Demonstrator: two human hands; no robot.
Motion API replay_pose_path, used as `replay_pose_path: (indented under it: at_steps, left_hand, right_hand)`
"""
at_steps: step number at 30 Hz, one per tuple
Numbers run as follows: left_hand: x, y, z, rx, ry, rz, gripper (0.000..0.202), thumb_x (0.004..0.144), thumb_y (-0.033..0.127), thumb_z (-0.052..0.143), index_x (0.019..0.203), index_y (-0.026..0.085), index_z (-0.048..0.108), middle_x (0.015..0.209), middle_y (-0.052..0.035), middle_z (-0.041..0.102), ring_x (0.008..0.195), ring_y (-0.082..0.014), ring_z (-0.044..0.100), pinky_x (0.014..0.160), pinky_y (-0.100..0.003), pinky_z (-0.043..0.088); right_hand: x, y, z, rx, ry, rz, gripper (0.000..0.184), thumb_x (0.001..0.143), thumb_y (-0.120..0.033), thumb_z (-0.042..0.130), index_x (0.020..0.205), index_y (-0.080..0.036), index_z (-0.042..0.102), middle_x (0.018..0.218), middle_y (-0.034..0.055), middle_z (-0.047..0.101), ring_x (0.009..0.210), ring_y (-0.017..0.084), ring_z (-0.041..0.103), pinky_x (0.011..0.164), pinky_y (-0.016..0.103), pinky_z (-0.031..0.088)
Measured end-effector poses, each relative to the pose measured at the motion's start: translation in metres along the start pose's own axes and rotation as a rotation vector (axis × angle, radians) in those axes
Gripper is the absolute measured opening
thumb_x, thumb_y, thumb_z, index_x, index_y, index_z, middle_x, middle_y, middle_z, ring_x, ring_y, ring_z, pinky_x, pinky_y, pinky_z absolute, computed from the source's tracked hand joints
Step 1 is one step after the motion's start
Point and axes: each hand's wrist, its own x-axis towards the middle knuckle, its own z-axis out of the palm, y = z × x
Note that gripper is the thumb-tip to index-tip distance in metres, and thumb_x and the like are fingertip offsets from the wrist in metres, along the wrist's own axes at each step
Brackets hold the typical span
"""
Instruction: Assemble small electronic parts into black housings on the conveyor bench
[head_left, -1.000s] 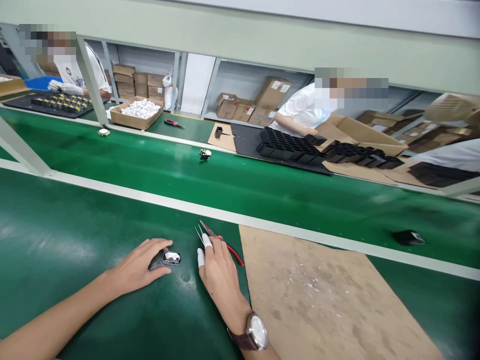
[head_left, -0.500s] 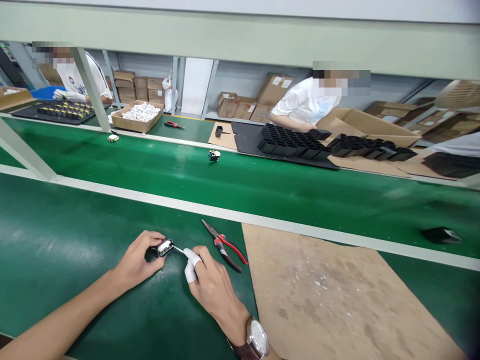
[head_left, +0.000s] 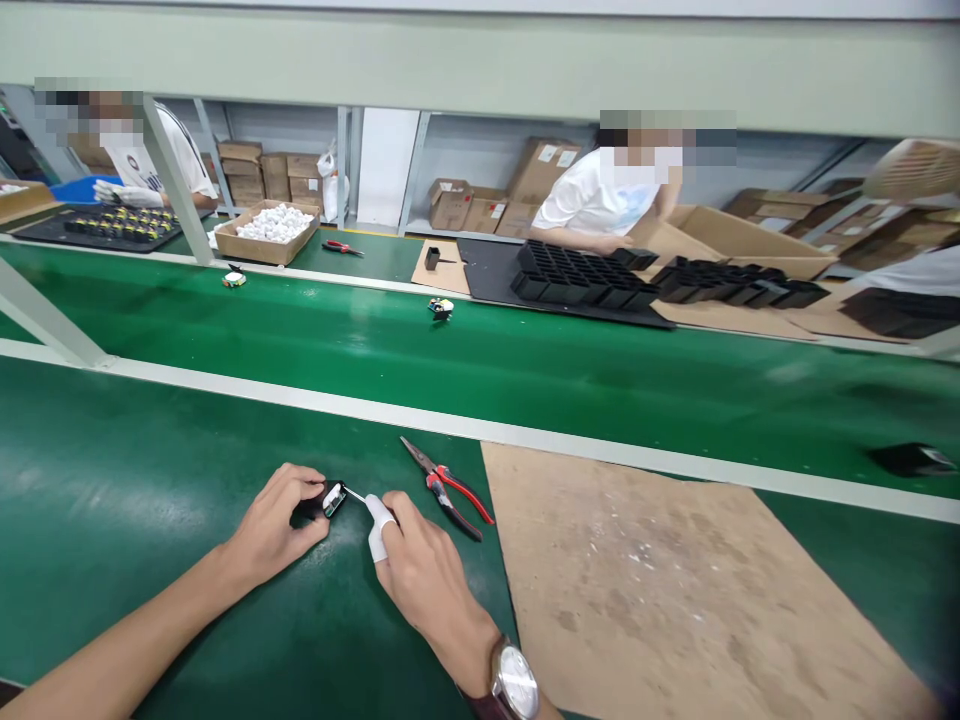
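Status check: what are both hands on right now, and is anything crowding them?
Left hand pinches small black part. Right hand holds tweezers to it. Red pliers lie just beside, untouched.

The bench wears a smooth green mat with a soft sheen. On it lies a matt brown fibreboard sheet, scuffed and dusty. The pliers have bare steel jaws and glossy red and black plastic grips. The small part is black plastic with a shiny metal face. White rubbery finger covers look matt. The wristwatch shows polished metal on a brown leather strap.
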Motion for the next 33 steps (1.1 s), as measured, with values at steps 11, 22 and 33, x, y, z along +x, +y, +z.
replay_pose_path:
  at_steps: [11, 22, 33]
  left_hand:
    - [-0.0021, -0.0022, 0.0020, -0.042, -0.045, -0.013, 0.028, 0.092, 0.012, 0.067, 0.116, 0.021, 0.056, 0.114, -0.0094, 0.069, 0.102, -0.0223, 0.070, 0.084, -0.036, 0.060]
    - [-0.0011, -0.0003, 0.0031, -0.148, -0.086, -0.113, 0.026, 0.093, 0.019, 0.070, 0.115, 0.023, 0.057, 0.115, -0.0077, 0.070, 0.105, -0.0207, 0.073, 0.088, -0.033, 0.061]
    - [-0.0004, 0.0027, 0.0026, -0.187, -0.118, -0.087, 0.025, 0.095, 0.019, 0.070, 0.116, 0.023, 0.057, 0.115, -0.0083, 0.071, 0.104, -0.0202, 0.073, 0.088, -0.032, 0.061]
  right_hand:
    - [0.0023, -0.0023, -0.0038, -0.012, 0.051, -0.009, 0.024, 0.082, 0.003, 0.051, 0.086, -0.020, 0.057, 0.098, 0.0082, 0.062, 0.070, 0.017, 0.055, 0.055, 0.031, 0.039]
    - [0.0020, -0.0028, -0.0073, 0.105, 0.120, -0.092, 0.021, 0.090, -0.001, 0.047, 0.084, -0.020, 0.055, 0.096, 0.0087, 0.060, 0.071, 0.018, 0.054, 0.057, 0.031, 0.039]
    - [0.0029, -0.0039, -0.0053, 0.088, 0.129, -0.099, 0.023, 0.083, 0.001, 0.046, 0.080, -0.021, 0.054, 0.093, 0.0076, 0.058, 0.071, 0.018, 0.051, 0.056, 0.030, 0.038]
